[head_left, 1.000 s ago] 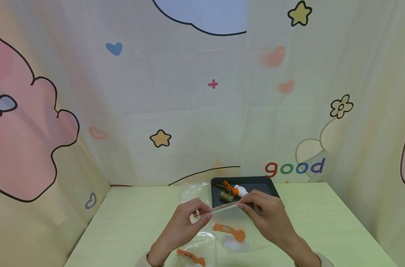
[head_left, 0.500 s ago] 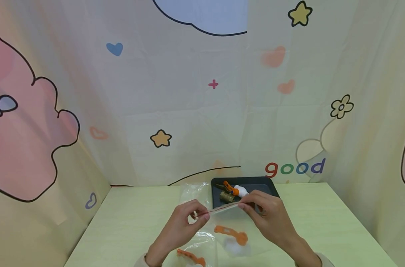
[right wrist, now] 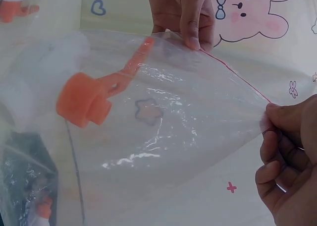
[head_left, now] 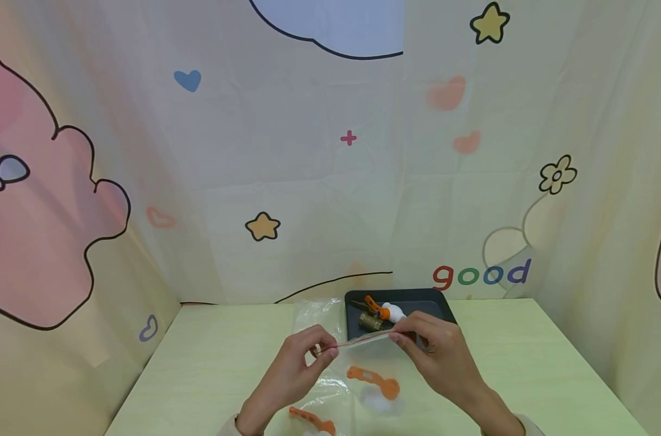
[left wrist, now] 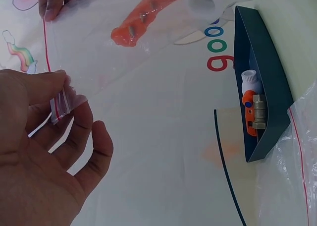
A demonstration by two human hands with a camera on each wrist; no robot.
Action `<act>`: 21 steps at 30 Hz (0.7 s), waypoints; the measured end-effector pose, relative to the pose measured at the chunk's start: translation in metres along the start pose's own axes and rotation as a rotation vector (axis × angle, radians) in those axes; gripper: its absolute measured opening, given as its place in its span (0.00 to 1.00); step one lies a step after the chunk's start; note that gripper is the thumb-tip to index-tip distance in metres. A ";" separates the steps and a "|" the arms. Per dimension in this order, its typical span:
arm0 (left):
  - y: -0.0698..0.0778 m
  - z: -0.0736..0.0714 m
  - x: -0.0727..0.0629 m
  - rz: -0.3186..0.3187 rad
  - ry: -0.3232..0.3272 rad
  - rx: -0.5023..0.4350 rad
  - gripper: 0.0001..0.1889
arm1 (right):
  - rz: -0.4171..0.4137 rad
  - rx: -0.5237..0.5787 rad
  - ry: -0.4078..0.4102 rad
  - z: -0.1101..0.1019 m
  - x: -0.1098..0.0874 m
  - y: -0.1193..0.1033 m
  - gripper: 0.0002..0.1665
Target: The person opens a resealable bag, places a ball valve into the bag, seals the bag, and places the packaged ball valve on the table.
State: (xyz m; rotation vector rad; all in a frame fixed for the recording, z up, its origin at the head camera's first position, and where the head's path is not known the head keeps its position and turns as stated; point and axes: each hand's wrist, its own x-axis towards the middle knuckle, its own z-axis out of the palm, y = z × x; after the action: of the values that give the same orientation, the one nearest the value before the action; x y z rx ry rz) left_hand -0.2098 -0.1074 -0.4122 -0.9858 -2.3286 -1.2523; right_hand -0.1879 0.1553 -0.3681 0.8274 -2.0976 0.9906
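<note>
A clear zip bag (right wrist: 168, 159) with a red seal line is stretched between both hands above the table. My left hand (head_left: 300, 366) pinches one end of the bag's top edge between thumb and fingers; a short bunched end of it shows there in the left wrist view. At the other end, my right hand (head_left: 442, 354) pinches the edge with thumb and forefinger. Low in the hanging bag lie an orange lever-like part (right wrist: 81, 99) and a white rounded part (head_left: 382, 402). The red line looks pressed together along the stretch between the hands.
Behind the hands stands a dark tray (head_left: 428, 297) with a brass fitting (head_left: 370, 321) and an orange-and-white plastic part (head_left: 390, 312). Another clear bag (head_left: 338, 402), holding an orange lever part (head_left: 311, 418), lies at the front. A further clear bag (head_left: 316, 312) lies left of the tray.
My left thumb has shifted slightly left along the seal. The hanging bag and its orange part swung a little right, then back left. My right hand has barely moved.
</note>
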 end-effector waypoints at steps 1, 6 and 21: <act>0.000 0.000 0.000 -0.011 -0.004 -0.002 0.03 | -0.001 -0.003 0.002 0.000 0.000 0.000 0.13; 0.002 -0.004 -0.002 -0.110 -0.042 -0.027 0.04 | -0.006 -0.010 0.009 -0.002 0.002 0.000 0.13; -0.008 -0.008 -0.005 -0.039 -0.022 -0.006 0.02 | 0.045 -0.019 -0.001 -0.005 0.000 -0.001 0.13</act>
State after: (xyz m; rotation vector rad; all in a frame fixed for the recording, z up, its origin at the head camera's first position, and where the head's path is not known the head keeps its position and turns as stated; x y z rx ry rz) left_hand -0.2123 -0.1189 -0.4155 -0.9656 -2.3728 -1.2695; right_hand -0.1862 0.1589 -0.3654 0.7749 -2.1316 0.9927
